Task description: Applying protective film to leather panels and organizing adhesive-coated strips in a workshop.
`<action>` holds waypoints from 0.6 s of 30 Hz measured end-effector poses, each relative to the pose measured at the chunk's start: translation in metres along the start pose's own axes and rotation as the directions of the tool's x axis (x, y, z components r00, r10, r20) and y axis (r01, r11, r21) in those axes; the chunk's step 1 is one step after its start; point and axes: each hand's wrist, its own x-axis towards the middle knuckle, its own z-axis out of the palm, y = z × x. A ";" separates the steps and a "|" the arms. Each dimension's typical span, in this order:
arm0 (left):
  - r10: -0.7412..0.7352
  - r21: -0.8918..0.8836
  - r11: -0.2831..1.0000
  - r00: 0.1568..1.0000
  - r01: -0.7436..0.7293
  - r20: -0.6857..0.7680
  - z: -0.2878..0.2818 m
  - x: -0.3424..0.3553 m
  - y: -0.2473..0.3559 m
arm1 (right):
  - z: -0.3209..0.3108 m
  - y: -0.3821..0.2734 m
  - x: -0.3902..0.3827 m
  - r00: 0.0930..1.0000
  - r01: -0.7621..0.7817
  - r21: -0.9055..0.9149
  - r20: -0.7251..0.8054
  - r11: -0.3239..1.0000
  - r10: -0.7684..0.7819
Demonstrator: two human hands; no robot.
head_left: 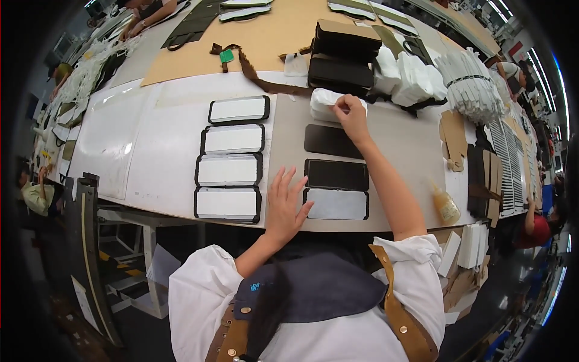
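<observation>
My right hand [351, 117] is at the far end of the right column, its fingertips pinched on the top of a stack of white rectangular sheets [324, 101]. My left hand [283, 205] hovers or rests beside the near end of that column, fingers spread and nothing in them. Toward me from the white stack lie a plain black panel [332, 141], a second black panel [338, 175] with a raised rim, and a panel topped with a greyish-white sheet [336, 205]. Left of my left hand, several black-edged panels with white tops [226, 203] form another column.
Behind the white stack stand piles of black panels [341, 75] and white bundles [413, 81]. A bottle of yellowish liquid [445, 205] lies near the right front edge. A brown strip [256, 75] crosses the back. Other people work around the table.
</observation>
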 end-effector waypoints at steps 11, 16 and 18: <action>-0.019 -0.284 0.959 0.998 0.001 -0.058 -0.001 0.010 0.005 | -0.095 -0.025 -0.005 0.761 0.014 0.761 -0.428 0.649 0.486; -0.130 -0.890 0.443 0.990 0.108 0.055 0.006 0.050 0.040 | -0.077 -0.125 -0.088 0.979 0.135 0.177 -0.173 0.975 -0.104; -0.204 -0.896 0.177 0.906 0.407 0.371 0.013 0.059 0.032 | -0.072 -0.148 -0.101 0.938 0.342 -0.035 0.070 0.939 -0.339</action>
